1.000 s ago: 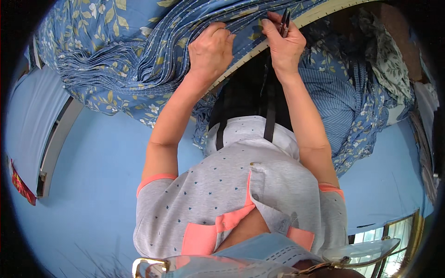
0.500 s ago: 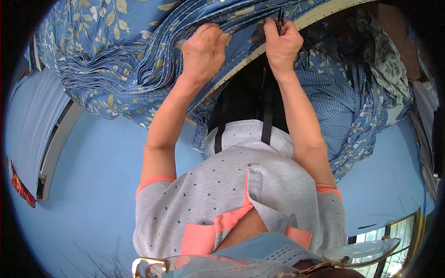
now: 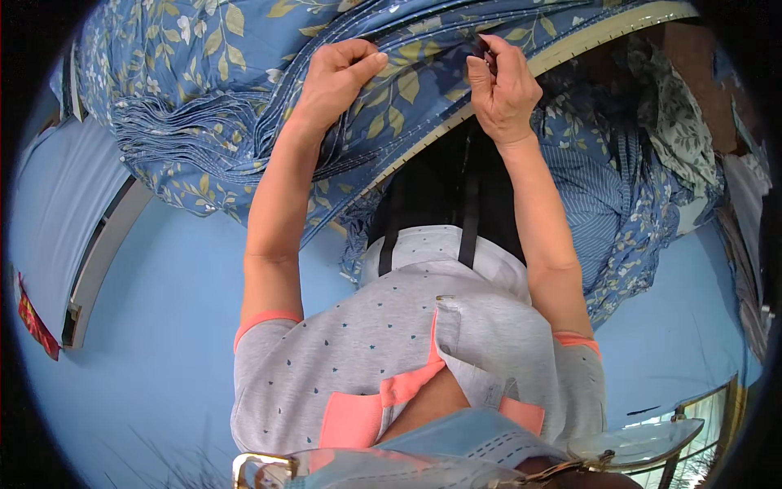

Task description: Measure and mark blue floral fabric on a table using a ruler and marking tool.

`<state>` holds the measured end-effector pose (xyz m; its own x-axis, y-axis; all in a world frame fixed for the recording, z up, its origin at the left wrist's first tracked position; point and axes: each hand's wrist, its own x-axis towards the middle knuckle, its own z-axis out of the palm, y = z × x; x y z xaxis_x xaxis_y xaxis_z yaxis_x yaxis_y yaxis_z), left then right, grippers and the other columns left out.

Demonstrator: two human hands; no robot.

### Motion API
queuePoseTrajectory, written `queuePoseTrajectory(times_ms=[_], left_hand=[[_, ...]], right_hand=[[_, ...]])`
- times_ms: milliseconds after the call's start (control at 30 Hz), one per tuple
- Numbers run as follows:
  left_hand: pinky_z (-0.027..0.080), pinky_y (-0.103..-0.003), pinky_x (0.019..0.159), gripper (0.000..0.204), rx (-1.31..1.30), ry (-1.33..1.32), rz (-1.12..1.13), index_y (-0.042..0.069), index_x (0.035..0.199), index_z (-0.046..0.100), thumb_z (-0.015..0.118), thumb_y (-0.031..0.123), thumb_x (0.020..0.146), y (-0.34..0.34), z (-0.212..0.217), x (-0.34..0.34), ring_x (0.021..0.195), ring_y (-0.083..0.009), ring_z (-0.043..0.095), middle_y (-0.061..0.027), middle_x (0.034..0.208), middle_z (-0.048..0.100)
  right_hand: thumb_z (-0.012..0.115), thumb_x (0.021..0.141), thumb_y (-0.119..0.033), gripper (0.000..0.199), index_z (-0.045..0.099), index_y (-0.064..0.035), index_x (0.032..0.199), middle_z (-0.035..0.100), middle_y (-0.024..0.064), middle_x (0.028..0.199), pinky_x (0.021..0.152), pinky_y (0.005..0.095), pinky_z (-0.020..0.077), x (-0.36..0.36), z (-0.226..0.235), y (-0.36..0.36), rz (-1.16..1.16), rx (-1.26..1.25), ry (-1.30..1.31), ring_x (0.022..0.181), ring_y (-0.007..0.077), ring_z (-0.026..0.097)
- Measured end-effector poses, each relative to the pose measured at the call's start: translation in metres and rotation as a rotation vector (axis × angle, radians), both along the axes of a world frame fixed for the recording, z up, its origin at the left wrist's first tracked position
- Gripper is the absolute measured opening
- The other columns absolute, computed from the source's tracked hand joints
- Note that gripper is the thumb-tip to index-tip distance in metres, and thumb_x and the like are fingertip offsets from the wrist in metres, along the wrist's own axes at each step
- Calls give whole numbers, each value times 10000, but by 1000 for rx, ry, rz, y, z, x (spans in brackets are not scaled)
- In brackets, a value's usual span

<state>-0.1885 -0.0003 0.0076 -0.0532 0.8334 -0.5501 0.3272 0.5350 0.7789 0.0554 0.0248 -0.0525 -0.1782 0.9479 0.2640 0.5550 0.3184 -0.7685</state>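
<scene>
A large blue fabric [image 3: 244, 73] with a yellow-and-white leaf print lies over a table in front of me. My left hand [image 3: 338, 77] is curled on a fold of this fabric, fingers closed over its edge. My right hand [image 3: 501, 85] is a little to the right, pinching a small dark tool [image 3: 481, 45] against the fabric's hem near the table's pale edge strip [image 3: 570, 49]. Only the tool's tip shows, so I cannot tell what kind it is.
A stack of folded matching fabric [image 3: 163, 138] hangs off the table at the left. More blue patterned and striped cloth [image 3: 643, 204] drapes down at the right. Blue floor [image 3: 163, 310] lies below, with a grey-white frame [image 3: 98, 261] at the left.
My left hand has slid a little to the left along the fold. My right hand has dropped slightly, and the dark tool now sticks out less above its fingers.
</scene>
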Motion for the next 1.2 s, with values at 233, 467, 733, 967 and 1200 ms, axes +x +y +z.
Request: queuePoseTrajectory(times_ms=[233,467,733,967,1200], left_hand=[[367,-231,627,176,-70,-230,84,22,818,679,696,165,919,6,-7,-14,694,-30,451,83,733,546],[378,-214,652,151,-109,-317,136,19,822,688,706,138,913,10,-8,-16,712,-31,471,74,757,574],[395,-218,658,131,-113,-315,146,9,840,695,713,119,909,11,-7,-15,712,-39,483,62,772,592],[396,-218,659,133,-96,-279,130,11,843,696,717,124,909,9,-9,-15,715,-38,480,64,772,589],[377,-218,638,143,-93,-260,127,19,823,690,712,129,912,10,-7,-13,695,-34,459,79,749,568]], right_hand=[[804,838,-175,299,690,-115,1108,616,26,798,578,286,500,-6,-3,13,20,108,10,662,172,603],[794,846,-165,259,670,-88,1060,645,40,813,582,313,512,-7,-7,21,40,151,-39,682,209,626],[783,855,-168,244,655,-78,1042,663,51,832,587,323,521,1,-9,26,81,178,-79,703,236,647],[778,858,-174,237,655,-79,1037,660,52,829,595,313,521,2,-9,28,110,190,-95,709,233,651],[769,865,-173,222,654,-78,1029,656,50,814,596,315,518,3,-10,29,114,161,-62,699,237,649]])
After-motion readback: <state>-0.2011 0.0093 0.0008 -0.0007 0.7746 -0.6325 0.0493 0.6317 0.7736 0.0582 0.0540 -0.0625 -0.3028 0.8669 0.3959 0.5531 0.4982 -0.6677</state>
